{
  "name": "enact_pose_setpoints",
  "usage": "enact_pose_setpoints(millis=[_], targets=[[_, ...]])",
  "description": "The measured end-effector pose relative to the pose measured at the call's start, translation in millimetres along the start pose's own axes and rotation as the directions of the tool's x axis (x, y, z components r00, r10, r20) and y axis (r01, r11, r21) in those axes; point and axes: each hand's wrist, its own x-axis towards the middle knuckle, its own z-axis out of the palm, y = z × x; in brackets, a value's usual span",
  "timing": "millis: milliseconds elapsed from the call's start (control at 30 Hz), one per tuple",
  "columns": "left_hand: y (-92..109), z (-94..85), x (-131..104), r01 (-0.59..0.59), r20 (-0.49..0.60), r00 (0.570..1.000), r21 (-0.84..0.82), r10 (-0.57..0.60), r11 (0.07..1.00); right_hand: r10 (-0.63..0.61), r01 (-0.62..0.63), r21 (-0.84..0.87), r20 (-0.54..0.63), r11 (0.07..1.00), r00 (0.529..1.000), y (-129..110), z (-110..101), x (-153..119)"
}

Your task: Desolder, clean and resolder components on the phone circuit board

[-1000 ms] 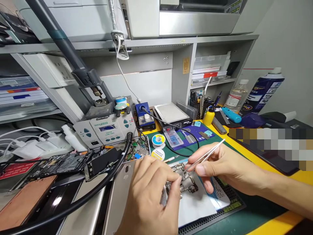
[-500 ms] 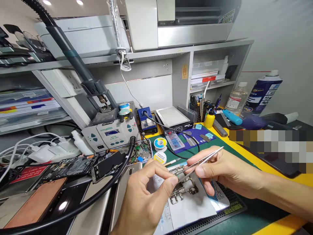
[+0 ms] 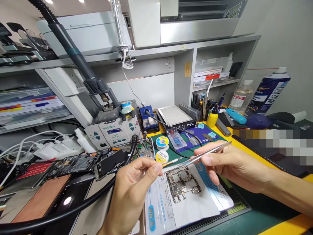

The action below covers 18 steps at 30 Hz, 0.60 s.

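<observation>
A pair of metal tweezers (image 3: 207, 153) is in my right hand (image 3: 225, 161), gripped between thumb and fingers, its tips pointing left. My left hand (image 3: 137, 186) is closed in a pinch, thumb against forefinger, left of the tweezer tips. Whatever it may hold is too small or hidden to make out. Below and between both hands, a phone logic board (image 3: 181, 186) lies flat on white paper (image 3: 195, 210). Behind my left fingertips, a slim pen-shaped tool (image 3: 174, 161) rests on the mat, partly covered by the hand.
Solder spools (image 3: 162, 143) stand beyond the paper. A hot-air station (image 3: 114, 132) and its thick black hose (image 3: 85, 207) take up the left, among phone parts. Behind are a heating plate (image 3: 176, 116) and a yellow bottle (image 3: 212, 118); a spray can (image 3: 269, 93) stands right.
My left hand has moved left and slightly up, away from the board and the tweezer tips, uncovering more of the board. My right hand with the tweezers has shifted slightly right. The view has shifted slightly.
</observation>
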Motion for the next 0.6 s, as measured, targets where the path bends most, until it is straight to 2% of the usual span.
enact_pose_setpoints(millis=[200, 367, 500, 600], targets=[[2.5, 4.1, -2.4, -0.019, 0.013, 1.000, 0.085, 0.018, 0.996, 0.005, -0.006, -0.031, -0.043, 1.000, 0.999, 1.7, -1.0, 4.5], [6.0, 1.7, 3.7, -0.083, -0.016, 0.996, 0.160, 0.087, 0.984, 0.009, -0.016, -0.083, -0.083, 0.996, 0.997, -1.3, 2.6, 4.6], [17.6, -17.0, 2.4, -0.139, -0.034, 0.988, 0.188, 0.148, 0.972, 0.005, -0.022, -0.140, -0.116, 0.990, 0.993, -5.7, 3.1, 3.1], [33.7, -46.1, -27.8, -0.122, -0.139, 0.979, 0.195, 0.150, 0.973, 0.005, -0.030, -0.190, -0.129, 0.981, 0.992, -8.2, -3.5, 5.0]])
